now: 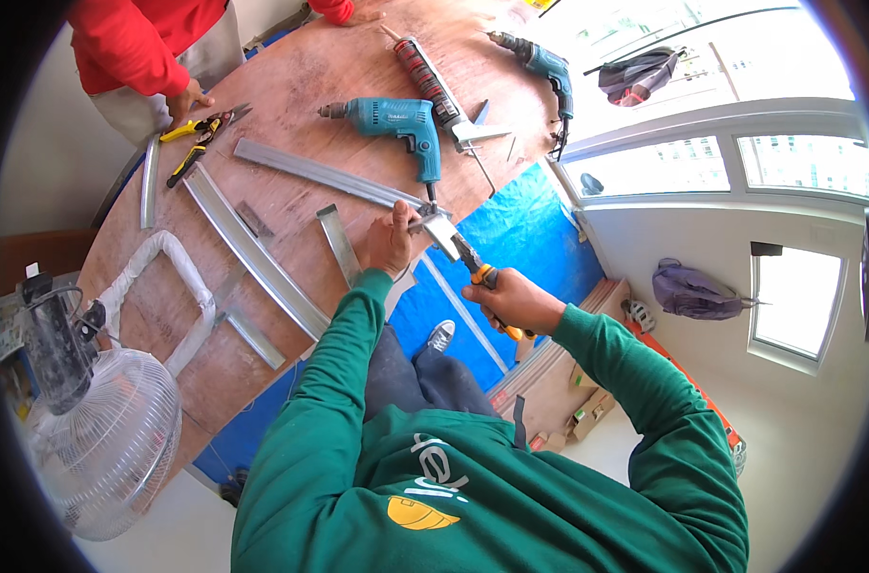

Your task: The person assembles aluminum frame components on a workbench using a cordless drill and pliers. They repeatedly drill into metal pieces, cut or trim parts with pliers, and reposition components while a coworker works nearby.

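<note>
Galvanised grey metal, a short bent piece of channel (pixel 440 233), sits between our two hands just over the near edge of the round, reddish-brown wooden table (pixel 291 107). Our left hand (pixel 390 246) pinches the piece at its left side, thumb raised; we cannot tell how the fingers lie beneath. Our right hand (pixel 518 304) is wrapped around the orange-and-black handles of a pair of dark-headed cutting pliers (pixel 488 277), whose head meets the right end of the metal. We cannot tell how far the jaws have closed on it.

Just beyond our left hand, a long, straight silver channel (pixel 310 172) slants across the table, one end near the piece we hold. A teal power drill with a black chuck (pixel 393 119) lies beyond it, next to a caulking gun with a red-and-black cartridge (pixel 430 81). A second teal drill (pixel 541 67) rests by the table's right edge. Towards the left edge lie a wide silver channel (pixel 253 250) and yellow-and-black snips (pixel 194 143), near a co-worker's hand (pixel 188 99) below a red sleeve (pixel 134 53). Below the near edge, blue sheeting (pixel 525 229) covers the floor beside our feet.
</note>
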Demonstrator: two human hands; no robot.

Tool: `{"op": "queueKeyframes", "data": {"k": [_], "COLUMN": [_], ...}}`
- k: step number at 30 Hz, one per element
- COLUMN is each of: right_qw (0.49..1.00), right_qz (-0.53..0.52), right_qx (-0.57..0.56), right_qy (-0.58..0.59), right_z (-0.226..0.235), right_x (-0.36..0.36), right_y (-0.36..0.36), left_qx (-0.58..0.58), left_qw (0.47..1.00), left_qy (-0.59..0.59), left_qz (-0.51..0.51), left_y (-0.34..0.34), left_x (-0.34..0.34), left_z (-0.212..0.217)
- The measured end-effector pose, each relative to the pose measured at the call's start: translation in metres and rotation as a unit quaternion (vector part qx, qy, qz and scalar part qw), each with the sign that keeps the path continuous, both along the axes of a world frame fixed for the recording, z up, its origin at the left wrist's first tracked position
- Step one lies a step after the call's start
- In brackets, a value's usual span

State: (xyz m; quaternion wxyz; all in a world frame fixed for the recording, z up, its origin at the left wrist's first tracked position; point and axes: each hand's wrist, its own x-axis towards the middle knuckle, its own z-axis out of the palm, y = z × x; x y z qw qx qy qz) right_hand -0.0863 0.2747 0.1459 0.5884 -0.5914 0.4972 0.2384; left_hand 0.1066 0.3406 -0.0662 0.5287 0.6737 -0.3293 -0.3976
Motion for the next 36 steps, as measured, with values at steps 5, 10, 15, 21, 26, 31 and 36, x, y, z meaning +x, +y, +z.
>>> {"op": "queueKeyframes", "data": {"k": [5,10,15,21,26,31,36], "right_qw": [0.994,0.996,0.987,0.993,0.948,0.911,0.905], "right_qz": [0.005,-0.044,-0.119,-0.089,-0.236,-0.217,-0.129], "right_qx": [-0.107,-0.079,0.038,0.06,0.15,0.262,0.317], "right_qy": [-0.021,-0.021,-0.103,-0.051,-0.153,-0.233,-0.253], "right_z": [-0.026,-0.049,-0.058,-0.023,-0.019,-0.022,-0.014], "right_x": [0.037,0.025,-0.002,-0.046,-0.058,-0.071,-0.063], "right_y": [0.012,0.018,-0.004,-0.021,0.009,0.01,-0.01], "left_qx": [-0.01,0.062,0.12,0.18,0.136,0.06,0.134], "left_qw": [0.984,0.993,0.992,0.96,0.945,0.962,0.945], "left_qy": [0.165,0.101,-0.001,-0.135,0.029,-0.101,-0.148], "left_qz": [0.07,0.005,-0.036,-0.166,-0.296,-0.246,-0.26], "left_y": [-0.009,-0.012,-0.018,-0.011,0.017,0.041,0.049], "left_x": [0.009,0.015,0.018,0.028,0.024,0.025,0.035], "left_z": [-0.001,0.006,0.03,0.077,0.113,0.131,0.144]}}
